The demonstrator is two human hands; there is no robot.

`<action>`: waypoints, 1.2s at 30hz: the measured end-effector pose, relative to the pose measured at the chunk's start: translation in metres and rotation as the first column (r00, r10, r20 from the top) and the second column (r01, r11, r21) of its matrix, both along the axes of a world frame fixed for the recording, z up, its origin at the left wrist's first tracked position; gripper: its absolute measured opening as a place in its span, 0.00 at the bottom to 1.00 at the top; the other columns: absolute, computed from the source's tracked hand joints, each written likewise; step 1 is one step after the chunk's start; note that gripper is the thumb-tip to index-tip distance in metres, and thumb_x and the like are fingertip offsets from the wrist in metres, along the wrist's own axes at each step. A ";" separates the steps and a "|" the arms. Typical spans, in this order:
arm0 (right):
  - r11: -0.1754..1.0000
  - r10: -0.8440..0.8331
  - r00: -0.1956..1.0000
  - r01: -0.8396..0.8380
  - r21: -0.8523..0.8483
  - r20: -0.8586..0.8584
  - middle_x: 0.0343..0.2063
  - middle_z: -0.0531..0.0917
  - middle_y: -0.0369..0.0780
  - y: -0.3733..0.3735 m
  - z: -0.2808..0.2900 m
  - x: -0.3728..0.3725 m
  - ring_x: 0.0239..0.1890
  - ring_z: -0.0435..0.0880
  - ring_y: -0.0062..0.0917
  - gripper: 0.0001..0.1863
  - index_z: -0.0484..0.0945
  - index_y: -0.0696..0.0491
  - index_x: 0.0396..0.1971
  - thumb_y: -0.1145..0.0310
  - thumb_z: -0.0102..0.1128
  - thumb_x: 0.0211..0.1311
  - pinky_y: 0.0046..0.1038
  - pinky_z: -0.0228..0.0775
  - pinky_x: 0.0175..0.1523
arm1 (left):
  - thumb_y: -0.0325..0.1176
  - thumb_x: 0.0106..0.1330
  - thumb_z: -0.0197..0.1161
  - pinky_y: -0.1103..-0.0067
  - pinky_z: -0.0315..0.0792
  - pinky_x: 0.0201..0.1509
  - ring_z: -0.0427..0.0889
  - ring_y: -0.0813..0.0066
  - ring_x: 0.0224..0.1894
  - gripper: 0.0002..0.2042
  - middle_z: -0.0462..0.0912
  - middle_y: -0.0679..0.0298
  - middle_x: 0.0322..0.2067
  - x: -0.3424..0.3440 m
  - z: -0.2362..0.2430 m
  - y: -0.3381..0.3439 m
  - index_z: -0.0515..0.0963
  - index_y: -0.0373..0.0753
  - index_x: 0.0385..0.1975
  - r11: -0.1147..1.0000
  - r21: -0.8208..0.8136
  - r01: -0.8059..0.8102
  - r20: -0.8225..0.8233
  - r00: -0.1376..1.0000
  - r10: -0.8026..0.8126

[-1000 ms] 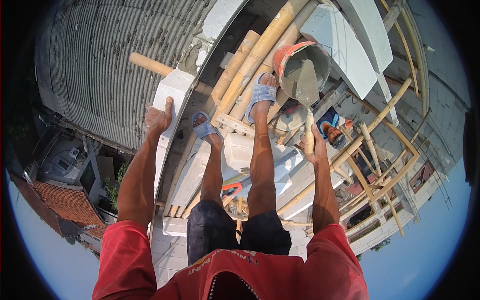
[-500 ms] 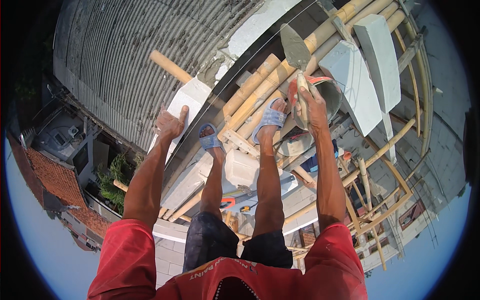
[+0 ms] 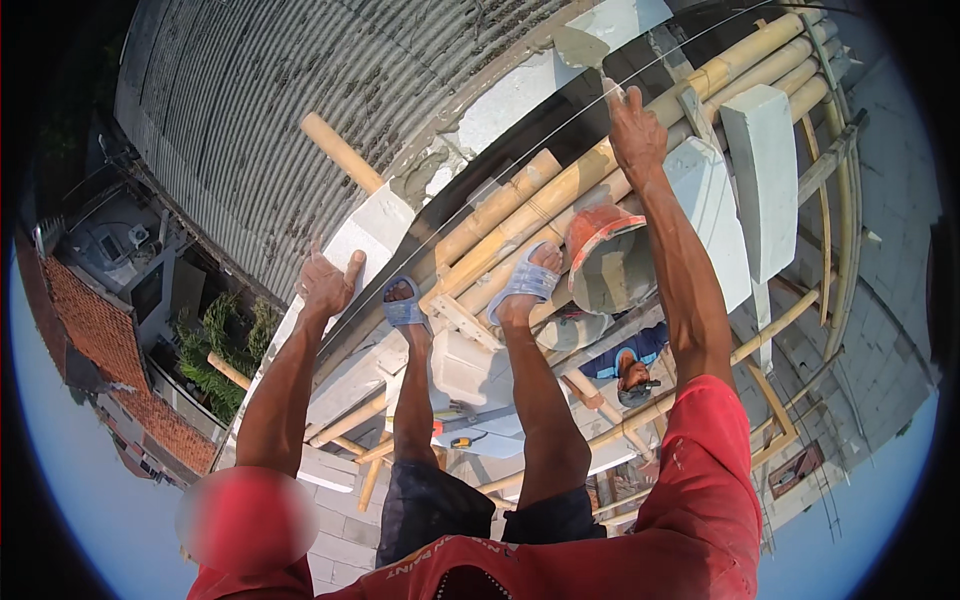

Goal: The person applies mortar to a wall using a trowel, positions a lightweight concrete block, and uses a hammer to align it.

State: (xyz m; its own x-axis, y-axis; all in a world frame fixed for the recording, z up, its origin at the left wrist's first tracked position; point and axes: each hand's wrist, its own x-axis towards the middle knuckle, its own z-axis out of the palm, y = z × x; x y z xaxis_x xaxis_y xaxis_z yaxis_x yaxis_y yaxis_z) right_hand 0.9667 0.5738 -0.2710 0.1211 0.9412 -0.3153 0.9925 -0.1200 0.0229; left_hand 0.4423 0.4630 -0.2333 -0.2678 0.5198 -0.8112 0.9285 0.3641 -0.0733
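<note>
My right hand [image 3: 638,130] is closed round the handle of a trowel [image 3: 580,47], stretched far forward. Its mortar-coated blade is over the top of the pale block wall [image 3: 510,100], at the far end of my reach. On the left, my left hand [image 3: 328,283] lies on a white block [image 3: 372,228] of the same wall, thumb apart and fingers draped toward its outer edge. Grey mortar [image 3: 412,185] covers the wall just beyond that block. Below my right forearm a red-rimmed bucket [image 3: 610,255] is coated inside with grey mortar.
My sandaled feet stand by bamboo poles [image 3: 530,210]. Large white blocks [image 3: 758,180] lie at the right. A corrugated roof [image 3: 290,120] borders the wall, and a thin line [image 3: 560,130] runs along it. Another person [image 3: 635,370] is below. A yellow tape measure [image 3: 462,441] lies near my legs.
My right hand has carried the trowel forward from above the bucket to the wall top. My left hand stays on the white block. The person below has come into clearer view.
</note>
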 end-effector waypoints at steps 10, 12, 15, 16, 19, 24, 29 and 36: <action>0.985 0.088 0.992 -0.101 0.140 0.096 0.49 0.76 0.43 0.071 -0.052 0.079 0.39 0.87 0.46 0.27 0.66 0.43 0.62 0.75 0.53 0.63 0.45 0.81 0.38 | 0.79 0.60 0.44 0.44 0.40 0.72 0.48 0.39 0.72 0.59 0.51 0.34 0.69 -0.017 -0.003 -0.011 0.37 0.29 0.74 0.994 0.072 0.079 -0.020 0.997 -0.078; 0.990 0.071 0.994 -0.082 0.119 0.088 0.52 0.76 0.43 0.092 -0.064 0.095 0.41 0.86 0.47 0.26 0.67 0.43 0.61 0.74 0.54 0.63 0.45 0.81 0.41 | 0.78 0.61 0.44 0.42 0.40 0.71 0.46 0.38 0.73 0.58 0.49 0.35 0.69 -0.017 -0.010 -0.014 0.36 0.31 0.74 0.992 0.086 0.089 -0.003 0.996 -0.089; 0.997 -0.028 0.992 0.019 0.070 0.123 0.55 0.75 0.42 0.115 -0.070 0.106 0.43 0.86 0.47 0.24 0.67 0.43 0.60 0.70 0.56 0.64 0.46 0.80 0.43 | 0.78 0.61 0.43 0.42 0.37 0.72 0.46 0.38 0.73 0.58 0.49 0.35 0.69 -0.004 -0.009 -0.011 0.36 0.31 0.74 0.995 0.076 0.070 0.002 0.997 -0.071; 0.996 -0.044 0.991 0.033 0.085 0.127 0.55 0.75 0.43 0.118 -0.069 0.104 0.43 0.86 0.48 0.23 0.67 0.43 0.60 0.68 0.56 0.65 0.47 0.80 0.43 | 0.78 0.60 0.43 0.43 0.37 0.72 0.46 0.38 0.73 0.58 0.49 0.35 0.70 0.001 -0.009 -0.007 0.36 0.31 0.74 0.999 0.020 0.042 0.000 0.999 -0.042; 0.972 -0.134 0.990 0.125 0.197 0.035 0.54 0.74 0.45 0.096 -0.061 0.076 0.42 0.86 0.49 0.21 0.68 0.44 0.59 0.63 0.57 0.67 0.50 0.79 0.43 | 0.79 0.60 0.43 0.44 0.37 0.73 0.46 0.38 0.74 0.59 0.49 0.35 0.70 -0.009 -0.009 -0.008 0.36 0.30 0.74 0.999 0.014 0.048 -0.023 0.999 -0.048; 0.832 -0.435 0.807 0.529 0.164 -0.399 0.54 0.74 0.52 -0.007 -0.003 -0.013 0.53 0.79 0.50 0.28 0.66 0.48 0.67 0.58 0.55 0.69 0.48 0.73 0.54 | 0.80 0.59 0.43 0.45 0.41 0.73 0.50 0.38 0.73 0.60 0.53 0.33 0.68 -0.014 0.001 -0.005 0.38 0.28 0.74 0.996 0.034 0.083 -0.071 0.994 -0.081; 0.702 -0.606 0.517 0.705 -0.101 -0.604 0.57 0.75 0.56 -0.158 0.097 -0.085 0.60 0.74 0.50 0.30 0.67 0.59 0.66 0.57 0.56 0.70 0.43 0.65 0.63 | 0.80 0.57 0.47 0.52 0.59 0.68 0.70 0.39 0.64 0.61 0.72 0.32 0.56 -0.001 0.012 0.005 0.48 0.22 0.71 0.992 0.051 0.114 -0.093 0.990 -0.109; 0.313 -0.833 0.140 0.917 -0.246 -0.536 0.51 0.80 0.51 -0.333 0.169 -0.110 0.53 0.80 0.36 0.26 0.73 0.63 0.59 0.59 0.56 0.70 0.34 0.68 0.59 | 0.81 0.56 0.47 0.50 0.56 0.70 0.66 0.39 0.67 0.61 0.67 0.34 0.62 -0.003 -0.003 0.001 0.49 0.25 0.72 0.993 0.087 0.083 -0.074 0.994 -0.077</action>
